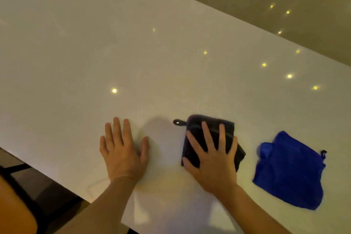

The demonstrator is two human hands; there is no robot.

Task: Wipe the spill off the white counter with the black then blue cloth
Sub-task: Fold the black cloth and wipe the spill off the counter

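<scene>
The right hand (212, 159) lies flat with fingers spread on the black cloth (210, 129), pressing it to the white bench (133, 53). The left hand (123, 152) rests open, palm down, on bare bench just left of it. The blue cloth (288, 173) lies crumpled to the right (untouched). No spill is discernible; motion blur smears both cloths' edges.

dim warm light | spot glints on counter (133, 53) | soft blur | wide-angle tilt
</scene>
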